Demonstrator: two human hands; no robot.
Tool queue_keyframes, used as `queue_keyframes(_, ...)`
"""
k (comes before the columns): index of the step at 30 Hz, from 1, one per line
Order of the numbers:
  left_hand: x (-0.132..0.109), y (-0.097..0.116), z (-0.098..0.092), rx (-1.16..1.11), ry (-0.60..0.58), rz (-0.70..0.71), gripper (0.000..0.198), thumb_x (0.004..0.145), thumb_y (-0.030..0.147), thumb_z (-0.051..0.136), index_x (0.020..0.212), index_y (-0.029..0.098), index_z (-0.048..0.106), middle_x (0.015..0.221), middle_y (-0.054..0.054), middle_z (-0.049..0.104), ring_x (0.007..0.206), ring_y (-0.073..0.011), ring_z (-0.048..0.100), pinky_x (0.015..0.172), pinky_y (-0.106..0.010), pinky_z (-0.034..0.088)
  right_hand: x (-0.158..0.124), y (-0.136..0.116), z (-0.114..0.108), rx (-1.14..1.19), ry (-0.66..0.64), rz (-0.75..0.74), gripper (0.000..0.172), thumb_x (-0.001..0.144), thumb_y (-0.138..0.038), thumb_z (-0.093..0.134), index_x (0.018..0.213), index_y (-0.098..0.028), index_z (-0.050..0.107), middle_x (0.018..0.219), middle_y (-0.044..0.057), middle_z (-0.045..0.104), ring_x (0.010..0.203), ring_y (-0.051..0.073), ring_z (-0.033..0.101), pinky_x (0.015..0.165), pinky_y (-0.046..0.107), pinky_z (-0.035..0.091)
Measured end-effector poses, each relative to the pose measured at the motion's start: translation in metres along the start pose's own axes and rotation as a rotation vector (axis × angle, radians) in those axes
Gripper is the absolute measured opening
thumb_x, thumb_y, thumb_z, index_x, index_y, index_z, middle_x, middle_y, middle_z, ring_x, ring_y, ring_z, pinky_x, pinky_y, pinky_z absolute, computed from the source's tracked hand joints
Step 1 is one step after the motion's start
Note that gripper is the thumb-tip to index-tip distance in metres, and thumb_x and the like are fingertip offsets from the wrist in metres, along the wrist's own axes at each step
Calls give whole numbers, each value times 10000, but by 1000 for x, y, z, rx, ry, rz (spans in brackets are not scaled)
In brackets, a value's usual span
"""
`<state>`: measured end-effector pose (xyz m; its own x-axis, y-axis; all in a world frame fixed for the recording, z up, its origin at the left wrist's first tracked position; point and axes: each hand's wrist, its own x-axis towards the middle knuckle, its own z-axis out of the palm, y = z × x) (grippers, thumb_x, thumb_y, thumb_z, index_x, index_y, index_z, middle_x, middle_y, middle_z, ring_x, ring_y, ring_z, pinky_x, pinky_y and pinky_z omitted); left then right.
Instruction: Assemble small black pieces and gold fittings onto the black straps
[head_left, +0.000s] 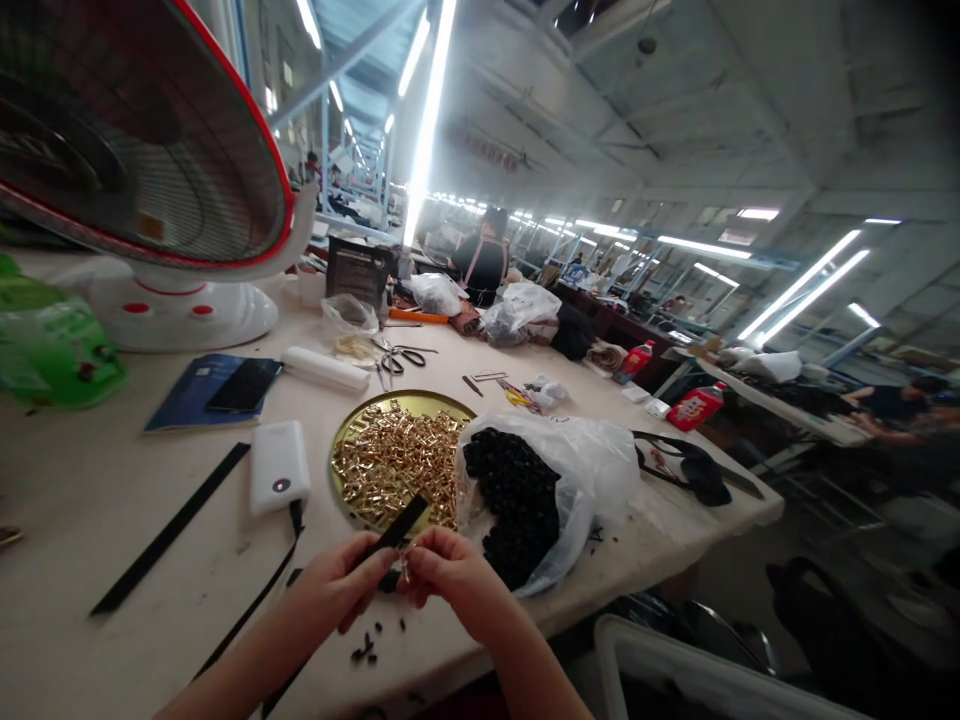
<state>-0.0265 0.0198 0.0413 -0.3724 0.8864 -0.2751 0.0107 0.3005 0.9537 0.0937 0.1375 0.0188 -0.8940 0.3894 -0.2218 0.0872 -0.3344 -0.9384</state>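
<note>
My left hand [346, 588] is closed on a black strip [405, 520], whose end points up and away over the tray. Close beside it, the fingertips of my right hand [454, 572] pinch a small shiny metal piece [406, 566], partly covered by the fingers. Just beyond both hands lies a round gold tray [337, 470] heaped with small gold-coloured metal fittings [401, 450]. To its right, a clear plastic bag [589, 480] lies open, full of small black pieces [517, 500]. A few loose black bits [365, 648] are scattered on the table below my hands.
A power bank [279, 465] with a cable, another black strip [172, 530] and a phone [245, 384] on a blue booklet [180, 395] lie left. Behind are a fan [187, 310], scissors [405, 355] and a white roll [326, 369]. Red-labelled bottles [696, 406] stand right; a person [484, 262] sits beyond.
</note>
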Motion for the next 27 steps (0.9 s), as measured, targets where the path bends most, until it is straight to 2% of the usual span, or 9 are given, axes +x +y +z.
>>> queue_keyframes(2, 1, -4, 6, 45, -71, -16, 488, 647, 642, 468, 752, 166, 475, 438, 82, 424, 316, -50, 276, 323, -177, 184, -5, 3, 5, 36, 47, -2, 435, 604, -500, 737, 737, -135, 542, 607, 3, 609, 473, 84, 523, 471, 199, 386)
queue_keyframes(4, 1, -6, 11, 82, -72, -40, 472, 650, 622, 452, 760, 164, 475, 434, 79, 425, 309, -54, 281, 314, -176, 186, -7, 5, 7, 11, 94, -33, 438, 588, -504, 743, 732, -136, 555, 583, -12, 594, 463, 79, 513, 456, 193, 372)
queue_keyframes(9, -3, -3, 16, 171, 48, -95, 416, 628, 564, 416, 724, 167, 493, 447, 66, 431, 334, -68, 313, 318, -181, 209, -15, 12, 14, 51, 91, -103, 446, 662, -515, 682, 897, -144, 606, 654, -18, 590, 510, 75, 525, 503, 207, 411)
queue_keyframes(11, -3, 0, 17, 195, 101, -93, 393, 625, 542, 404, 716, 170, 496, 440, 70, 414, 339, -76, 322, 325, -185, 215, -18, 15, 17, 110, 67, -113, 516, 623, -470, 732, 1018, -170, 592, 728, -16, 607, 574, 77, 542, 556, 211, 433)
queue_keyframes(13, -4, 1, 17, 207, 98, -79, 382, 631, 536, 413, 713, 172, 497, 436, 76, 398, 347, -80, 328, 333, -189, 226, -19, 19, 19, 151, 96, -135, 512, 591, -427, 769, 1003, -173, 604, 740, -18, 609, 579, 72, 534, 551, 201, 425)
queue_keyframes(16, -7, 0, 15, 208, 19, -39, 417, 679, 578, 411, 719, 172, 496, 433, 83, 370, 366, -82, 326, 353, -189, 246, -18, 20, 17, 203, 247, -158, 388, 617, -421, 757, 850, -135, 639, 674, -13, 599, 502, 60, 503, 500, 196, 406)
queue_keyframes(19, -13, -3, 9, 206, -57, -31, 472, 745, 620, 354, 789, 173, 497, 420, 94, 342, 359, -78, 285, 351, -186, 204, -19, 15, 11, 399, 340, -123, 408, 570, -374, 804, 861, -133, 652, 668, -11, 606, 498, 45, 503, 511, 178, 421)
queue_keyframes(23, -20, -10, 1, 234, -170, -58, 502, 763, 643, 369, 847, 167, 505, 416, 102, 335, 337, -71, 250, 331, -190, 157, -22, 9, 6, 665, 310, -10, 514, 495, -301, 856, 946, -178, 641, 626, -33, 596, 485, 23, 493, 480, 127, 402)
queue_keyframes(27, -21, -13, -4, 144, -258, -109, 562, 724, 702, 401, 843, 163, 507, 384, 111, 306, 317, -63, 202, 313, -193, 117, -24, 14, 10, 674, 258, 11, 428, 504, -307, 853, 854, -185, 639, 573, -36, 581, 436, 32, 472, 424, 128, 377)
